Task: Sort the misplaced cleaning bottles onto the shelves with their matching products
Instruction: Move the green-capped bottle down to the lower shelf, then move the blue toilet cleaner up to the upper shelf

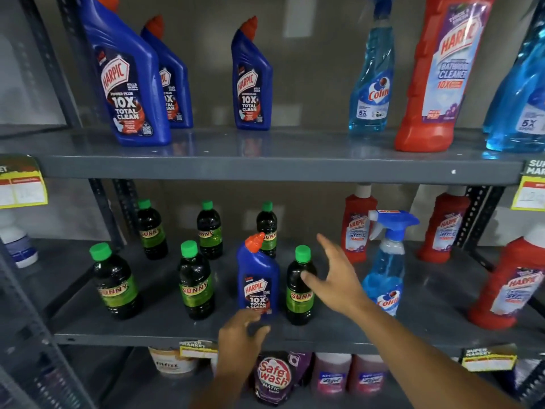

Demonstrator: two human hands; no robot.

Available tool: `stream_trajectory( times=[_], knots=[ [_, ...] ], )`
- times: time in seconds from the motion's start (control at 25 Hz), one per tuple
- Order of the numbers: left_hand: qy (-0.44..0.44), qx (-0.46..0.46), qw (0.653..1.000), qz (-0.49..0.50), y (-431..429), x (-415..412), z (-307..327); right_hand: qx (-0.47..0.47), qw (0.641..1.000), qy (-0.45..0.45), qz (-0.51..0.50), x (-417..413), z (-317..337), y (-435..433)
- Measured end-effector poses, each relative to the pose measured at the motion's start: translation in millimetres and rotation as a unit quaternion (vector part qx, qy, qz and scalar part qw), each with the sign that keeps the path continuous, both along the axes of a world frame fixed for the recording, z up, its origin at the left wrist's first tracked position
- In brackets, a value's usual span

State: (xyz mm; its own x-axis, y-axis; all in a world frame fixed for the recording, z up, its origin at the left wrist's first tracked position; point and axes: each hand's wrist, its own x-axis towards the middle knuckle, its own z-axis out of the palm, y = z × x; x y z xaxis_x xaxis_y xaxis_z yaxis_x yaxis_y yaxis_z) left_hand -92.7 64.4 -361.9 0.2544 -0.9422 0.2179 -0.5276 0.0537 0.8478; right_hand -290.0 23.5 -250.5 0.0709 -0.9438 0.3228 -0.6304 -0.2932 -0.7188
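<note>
Your left hand point(240, 329) sits at the front edge of the middle shelf point(177, 335), fingers loosely curled right at the base of the blue Harpic toilet cleaner bottle point(258, 278), touching but not gripping from what I can see. That bottle stands upright among the green-capped Sunny bottles point(299, 286), and your right hand point(333, 278) is spread open, empty, just beside the nearest one.

At the 6 o'clock edge, on the lowest level, a purple Safewash pouch point(275, 376) stands between a white tub point(171, 361) toward 7 o'clock and two pink bottles point(351, 376) toward 5 o'clock. Yellow price tags point(22, 184) hang at 9 and 3 o'clock. A white container point(17, 246) sits at the 9 o'clock edge.
</note>
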Motion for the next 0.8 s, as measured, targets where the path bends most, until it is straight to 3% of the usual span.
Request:
stream_trajectory(
  times=[0.08, 0.12, 0.2, 0.28, 0.4, 0.6, 0.8],
  knots=[
    [0.015, -0.001, 0.999, 0.040, -9, 35, 1, -0.109, 0.991, 0.079, 0.005, 19, 32, -3],
    [0.041, 0.013, 0.999, 0.025, -19, 46, 4, -0.122, 0.977, 0.174, 0.019, 30, 44, -7],
    [0.124, 0.082, 0.986, -0.080, -42, 62, 13, -0.046, 0.928, 0.368, 0.043, 60, 58, -20],
    [0.133, 0.127, 0.965, -0.186, -61, 65, 18, 0.059, 0.874, 0.478, 0.061, 79, 61, -31],
    [0.086, 0.135, 0.960, -0.228, -73, 70, 12, 0.115, 0.852, 0.508, 0.064, 93, 53, -39],
    [0.091, 0.117, 0.964, -0.222, -72, 73, 14, 0.068, 0.850, 0.520, 0.051, 97, 53, -28],
    [0.087, 0.100, 0.956, -0.261, -41, 73, 57, 0.040, 0.904, 0.416, 0.088, 80, 82, 7]
  ],
)
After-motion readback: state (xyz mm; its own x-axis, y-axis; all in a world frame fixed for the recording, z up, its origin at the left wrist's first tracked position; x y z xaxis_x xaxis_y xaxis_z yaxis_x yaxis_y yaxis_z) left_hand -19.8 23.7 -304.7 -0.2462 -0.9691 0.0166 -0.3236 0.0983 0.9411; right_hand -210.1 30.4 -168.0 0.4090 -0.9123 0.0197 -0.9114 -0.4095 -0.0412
